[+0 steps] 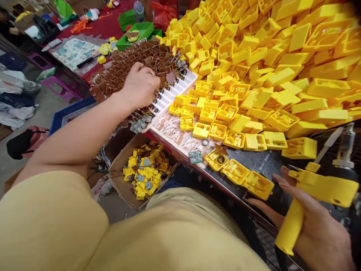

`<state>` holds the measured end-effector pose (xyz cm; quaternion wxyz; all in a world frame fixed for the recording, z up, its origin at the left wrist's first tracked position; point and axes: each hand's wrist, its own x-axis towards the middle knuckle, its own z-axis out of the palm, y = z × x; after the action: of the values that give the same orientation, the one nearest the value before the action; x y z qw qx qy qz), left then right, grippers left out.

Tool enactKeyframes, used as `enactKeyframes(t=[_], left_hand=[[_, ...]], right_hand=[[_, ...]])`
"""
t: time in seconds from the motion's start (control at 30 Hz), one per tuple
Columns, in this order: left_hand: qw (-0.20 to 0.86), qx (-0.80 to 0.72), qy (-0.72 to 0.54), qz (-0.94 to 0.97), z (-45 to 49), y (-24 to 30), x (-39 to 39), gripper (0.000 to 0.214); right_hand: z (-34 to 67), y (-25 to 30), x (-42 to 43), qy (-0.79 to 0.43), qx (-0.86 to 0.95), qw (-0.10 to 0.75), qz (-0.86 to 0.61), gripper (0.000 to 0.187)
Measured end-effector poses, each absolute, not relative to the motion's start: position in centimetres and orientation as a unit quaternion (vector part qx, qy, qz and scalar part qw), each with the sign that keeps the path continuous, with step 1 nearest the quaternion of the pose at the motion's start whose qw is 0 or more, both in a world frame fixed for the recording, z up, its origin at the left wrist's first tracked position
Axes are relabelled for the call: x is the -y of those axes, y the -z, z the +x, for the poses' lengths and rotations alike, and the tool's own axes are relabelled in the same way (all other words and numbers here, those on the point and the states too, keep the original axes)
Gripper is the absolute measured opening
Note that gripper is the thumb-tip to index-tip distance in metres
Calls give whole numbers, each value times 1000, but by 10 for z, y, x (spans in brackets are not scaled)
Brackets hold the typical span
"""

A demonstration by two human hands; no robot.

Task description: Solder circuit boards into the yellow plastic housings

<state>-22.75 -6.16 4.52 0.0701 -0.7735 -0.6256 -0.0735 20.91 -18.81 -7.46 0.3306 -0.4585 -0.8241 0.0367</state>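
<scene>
My left hand [142,86] reaches over a heap of brown circuit boards [126,62]. Its fingers curl down and close on a brown circuit board [161,82] at the tray's edge; the fingertips are partly hidden. Wired boards with small black round parts line the white ribbed tray [172,94]. At the lower right, my right hand [318,226] holds a yellow pistol-shaped tool [324,186], its handle lying across the palm. Near its thumb sit open yellow plastic cases [259,184] in a short row. One open case [216,160] contains a dark round part and wires.
A large pile of yellow cases [254,56] covers the table's right side. A small green circuit board [195,157] lies by the front edge. Below stands a cardboard box [118,165] of yellow cases and boards. Green trays [143,32] are behind; a screwdriver-like tool [345,150] stands right.
</scene>
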Motion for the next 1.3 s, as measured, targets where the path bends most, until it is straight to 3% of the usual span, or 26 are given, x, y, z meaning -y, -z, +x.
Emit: enactKeyframes(t=[0.1,0.17,0.27,0.37,0.47,0.57,0.77,0.93,1.07,1.17,1.3], left_hand=[[41,648,120,-751,-204,-65,77,29],[-33,611,171,-772,-180,-72,83,37],[-211,516,266,-787,-136,-65,87,40],[-308,457,347,-759,-90,-42,99,24],[-269,442,330,-789,-62,-13,122,15],[-175,365,233,-884,-58,7,145,17],[-96,405,159,-895,-49,-6,147,23],[-12,449,34,-893,-20,-10,117,40],[-50,450,-39,-891,-9,3,104,40],[-78,455,6,-887,-11,9,105,23],[-104,449,96,-882,-19,14,114,19]], right_hand=[[208,72,188,-9,830,345,-439,59],[208,73,188,-1,833,346,-431,50],[210,76,187,10,830,353,-432,54],[211,73,189,14,825,366,-429,65],[216,68,194,22,824,380,-420,72],[222,64,199,30,828,386,-406,69],[228,53,204,89,813,421,-393,51],[231,46,206,121,808,425,-389,28],[235,44,209,119,809,419,-395,18],[237,43,209,105,815,419,-386,18],[236,44,208,71,818,433,-372,22]])
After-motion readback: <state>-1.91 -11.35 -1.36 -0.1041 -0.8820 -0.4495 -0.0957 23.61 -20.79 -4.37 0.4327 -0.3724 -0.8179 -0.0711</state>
